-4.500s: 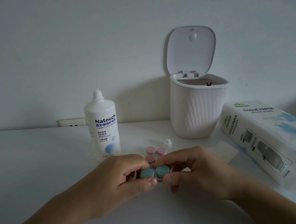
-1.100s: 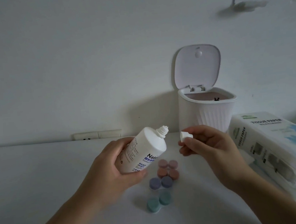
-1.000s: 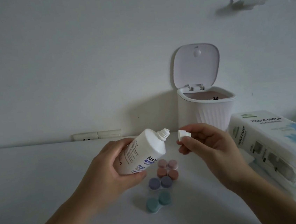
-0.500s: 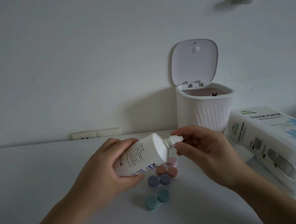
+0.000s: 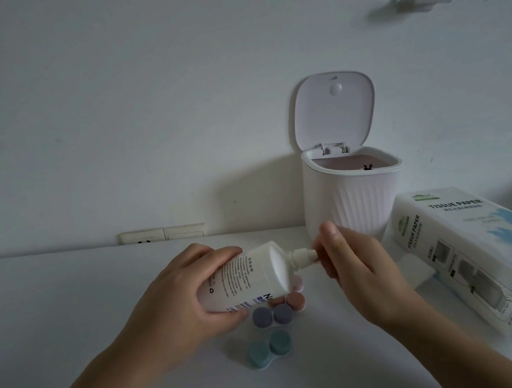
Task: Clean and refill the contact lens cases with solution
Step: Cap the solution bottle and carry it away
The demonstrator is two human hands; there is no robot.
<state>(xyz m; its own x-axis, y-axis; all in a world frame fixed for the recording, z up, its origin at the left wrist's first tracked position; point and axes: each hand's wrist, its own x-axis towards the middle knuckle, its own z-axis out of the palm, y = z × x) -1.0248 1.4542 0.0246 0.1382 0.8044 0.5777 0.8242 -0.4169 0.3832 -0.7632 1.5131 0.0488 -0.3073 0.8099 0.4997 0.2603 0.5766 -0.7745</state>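
Left hand [image 5: 177,300] fingers wrap the smooth white bottle [image 5: 250,276]; right hand [image 5: 355,265] fingers pinch its small cap [image 5: 305,256].

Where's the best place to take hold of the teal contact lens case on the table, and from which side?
Take the teal lens case from above, with a pinch grip across its narrow waist between the two round caps. It lies flat on the table with caps up, nearest the person and apart from the purple case. The near side looks free; the left hand and bottle hover just behind.
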